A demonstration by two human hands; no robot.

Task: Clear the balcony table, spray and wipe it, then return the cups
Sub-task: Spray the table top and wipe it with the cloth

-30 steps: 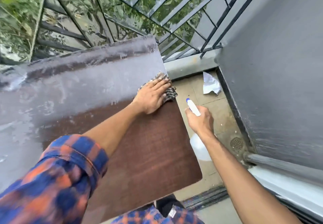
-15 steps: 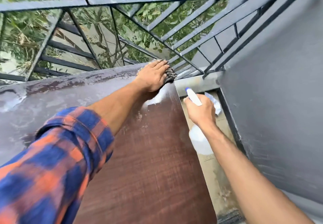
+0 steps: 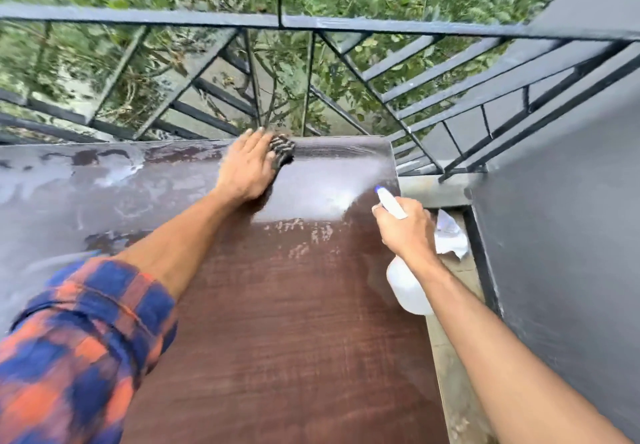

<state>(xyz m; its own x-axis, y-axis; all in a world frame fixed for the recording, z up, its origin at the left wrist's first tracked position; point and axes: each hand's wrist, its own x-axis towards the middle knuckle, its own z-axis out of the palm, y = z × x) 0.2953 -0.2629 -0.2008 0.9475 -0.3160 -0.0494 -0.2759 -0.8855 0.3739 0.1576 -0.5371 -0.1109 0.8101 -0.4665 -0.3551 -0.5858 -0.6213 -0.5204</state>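
Your left hand (image 3: pixel 247 166) lies flat, fingers straight, pressing the dark checked rag (image 3: pixel 283 148) onto the far edge of the brown wood-grain tabletop (image 3: pixel 294 322); the rag peeks out just right of your fingertips. The filmy, streaked wet stretch runs leftward from that hand along the table's length, so it is the nearer hand. Your right hand (image 3: pixel 405 229), well to its right, grips the white plastic spray bottle (image 3: pixel 403 291), nozzle towards the tabletop

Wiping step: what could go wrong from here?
The left hand presses the cloth at the far edge of the table, beside the railing; a push outward might send it over.
The right hand holds the spray bottle at the table's right edge; a slip could drop it to the floor.
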